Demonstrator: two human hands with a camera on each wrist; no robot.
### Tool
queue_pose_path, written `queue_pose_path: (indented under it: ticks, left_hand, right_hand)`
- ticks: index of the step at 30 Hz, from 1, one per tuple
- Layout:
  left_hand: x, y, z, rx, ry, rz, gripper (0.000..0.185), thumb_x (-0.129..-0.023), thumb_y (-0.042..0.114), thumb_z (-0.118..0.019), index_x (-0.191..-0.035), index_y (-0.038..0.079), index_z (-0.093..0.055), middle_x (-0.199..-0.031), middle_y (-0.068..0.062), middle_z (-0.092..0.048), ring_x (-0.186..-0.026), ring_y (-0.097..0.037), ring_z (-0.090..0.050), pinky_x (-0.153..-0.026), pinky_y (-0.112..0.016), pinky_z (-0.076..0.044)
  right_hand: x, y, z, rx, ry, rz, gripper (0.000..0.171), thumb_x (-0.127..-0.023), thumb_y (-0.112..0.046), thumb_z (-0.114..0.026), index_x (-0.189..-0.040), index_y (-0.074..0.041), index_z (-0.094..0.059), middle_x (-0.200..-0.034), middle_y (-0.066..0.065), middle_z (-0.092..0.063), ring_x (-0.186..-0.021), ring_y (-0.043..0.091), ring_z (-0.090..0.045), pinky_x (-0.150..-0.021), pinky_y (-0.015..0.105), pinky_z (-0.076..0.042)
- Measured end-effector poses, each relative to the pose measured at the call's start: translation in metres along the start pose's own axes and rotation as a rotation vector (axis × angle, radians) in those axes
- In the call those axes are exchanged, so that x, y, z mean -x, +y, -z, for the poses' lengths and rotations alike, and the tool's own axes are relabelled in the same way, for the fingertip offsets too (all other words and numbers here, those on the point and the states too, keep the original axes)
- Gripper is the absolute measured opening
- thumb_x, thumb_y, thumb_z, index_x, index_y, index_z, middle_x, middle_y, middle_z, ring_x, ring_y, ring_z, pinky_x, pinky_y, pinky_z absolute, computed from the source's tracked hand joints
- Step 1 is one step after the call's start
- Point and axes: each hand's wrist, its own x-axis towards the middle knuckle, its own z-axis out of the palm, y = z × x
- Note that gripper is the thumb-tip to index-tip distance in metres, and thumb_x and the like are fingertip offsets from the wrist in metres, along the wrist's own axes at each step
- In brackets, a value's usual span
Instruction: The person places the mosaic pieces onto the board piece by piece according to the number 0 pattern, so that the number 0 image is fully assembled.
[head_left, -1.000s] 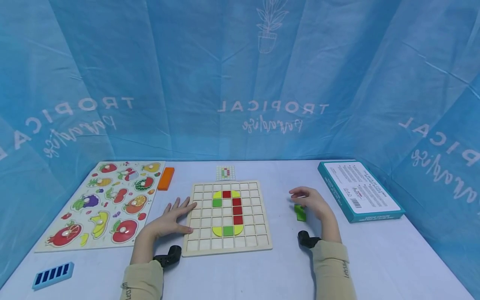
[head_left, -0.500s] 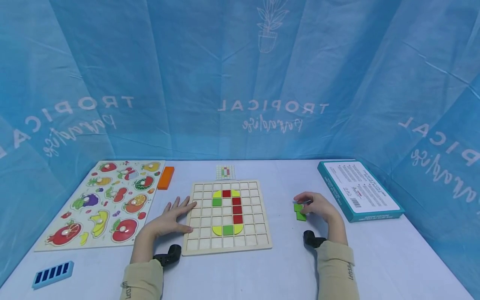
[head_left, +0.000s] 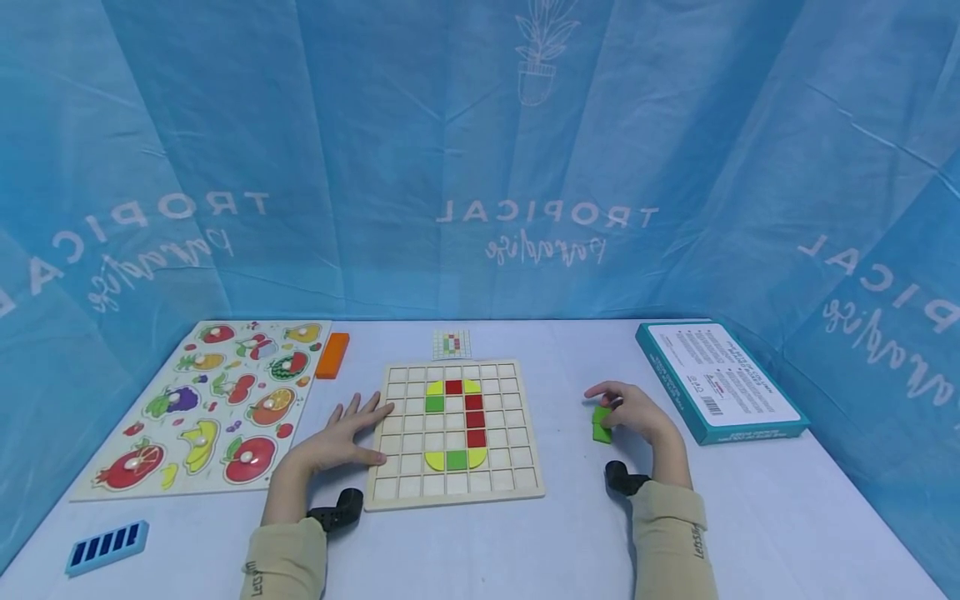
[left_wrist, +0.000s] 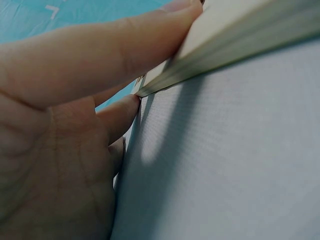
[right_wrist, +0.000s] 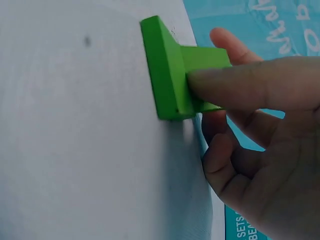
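White table (head_left: 525, 542), blue curtain (head_left: 375, 150), left hand (head_left: 341, 442) flat against grid board (head_left: 454, 496), right hand (head_left: 633, 410) pinching green block (head_left: 601, 423)

Bare table (head_left: 562, 417) separates grid board (head_left: 454, 492) from green block (head_left: 601, 423).

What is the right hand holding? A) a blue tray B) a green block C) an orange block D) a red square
B: the right hand pinches a green block between thumb and fingers, just above the white table; the right wrist view shows its green T shape clearly.
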Motion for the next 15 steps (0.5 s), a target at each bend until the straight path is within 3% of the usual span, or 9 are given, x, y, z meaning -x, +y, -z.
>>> queue_pose_path:
  ticks: [10,15]
  left_hand:
    - [0.0017,0.0001,-0.0007,0.012,0.005,0.003,0.089,-0.07,0.027,-0.075,-0.144,0.006,-0.031,-0.153,-0.02,-0.008,-0.139,-0.04,0.012,-0.108,-0.057,0.012]
    - [0.0015,0.0003,-0.0005,0.005,0.004,0.005,0.089,-0.07,0.027,-0.075,-0.144,0.006,-0.03,-0.153,-0.02,-0.008,-0.139,-0.039,0.012,-0.109,-0.057,0.012]
  right_hand:
    - [0.0015,-0.0056,0.0015,-0.052,0.059,0.029,0.045,-0.08,-0.005,-0.065,-0.124,-0.005,-0.054,-0.116,0.017,-0.052,-0.103,0.029,-0.048,-0.085,0.042,-0.043]
    - [-0.0005,-0.0098,0.0004,-0.106,0.09,0.014,0.049,-0.082,-0.014,-0.068,-0.126,-0.004,-0.05,-0.113,0.017,-0.055,-0.098,0.027,-0.053,-0.087,0.041,-0.045]
